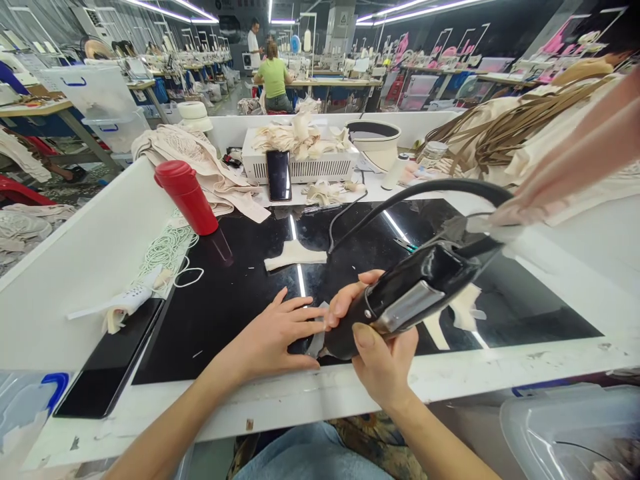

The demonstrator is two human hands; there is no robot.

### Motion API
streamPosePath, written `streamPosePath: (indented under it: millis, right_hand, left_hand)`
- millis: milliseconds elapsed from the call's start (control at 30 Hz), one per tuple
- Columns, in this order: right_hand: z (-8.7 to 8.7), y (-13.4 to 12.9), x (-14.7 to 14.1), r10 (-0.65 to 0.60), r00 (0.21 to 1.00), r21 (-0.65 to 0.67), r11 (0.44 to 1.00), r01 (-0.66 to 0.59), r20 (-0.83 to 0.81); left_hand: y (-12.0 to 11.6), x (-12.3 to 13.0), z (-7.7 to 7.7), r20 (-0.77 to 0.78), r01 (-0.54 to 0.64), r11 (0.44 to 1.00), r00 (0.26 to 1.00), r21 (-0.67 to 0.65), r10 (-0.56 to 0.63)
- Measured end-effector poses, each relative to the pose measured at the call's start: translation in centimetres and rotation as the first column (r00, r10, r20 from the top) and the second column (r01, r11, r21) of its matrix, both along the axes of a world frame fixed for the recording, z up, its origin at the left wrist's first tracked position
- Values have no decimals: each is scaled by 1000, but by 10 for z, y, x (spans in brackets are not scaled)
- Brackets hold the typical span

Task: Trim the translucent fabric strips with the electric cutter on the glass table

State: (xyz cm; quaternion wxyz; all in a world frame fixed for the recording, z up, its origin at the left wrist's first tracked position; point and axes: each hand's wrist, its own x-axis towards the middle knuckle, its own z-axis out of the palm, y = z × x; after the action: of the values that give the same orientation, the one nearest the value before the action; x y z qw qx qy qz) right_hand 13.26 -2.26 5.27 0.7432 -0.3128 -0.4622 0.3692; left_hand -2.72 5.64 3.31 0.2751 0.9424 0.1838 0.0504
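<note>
My right hand [383, 360] is wrapped around a black glue gun [400, 300] with a silver metal lever and a thick hose. Its narrow tip points down at a small pale translucent piece [317, 337] on the black glossy board [225, 320]. Fingers spread, my left hand [280, 330] lies flat beside the tip, its fingertips at that piece, partly hiding it. Farther back on the board rests a cream fabric piece [295, 255]. More cream pieces [465, 307] lie to the right, partly behind the glue gun.
A red flask [187, 197] stands at the board's left corner, near green cord [167, 250] and a black tablet-like slab [113, 360]. At the back, a phone [279, 175] leans on a white vented box [320, 170]. Green-handled snips [406, 245] lie right. Co-workers sit and stand beyond.
</note>
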Motion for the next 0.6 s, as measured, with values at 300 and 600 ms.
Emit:
streamPosePath:
  millis: [300,600]
  right_hand:
    - [16,10,37,-200,980,10,980,200,-12]
    - [9,13,45,-234,972,15,972,234,-5]
  left_hand:
    - [-3,-3,-1,55,-26,997,998,72,22]
    - [-9,12,-12,-5,53,993,999,107,-53]
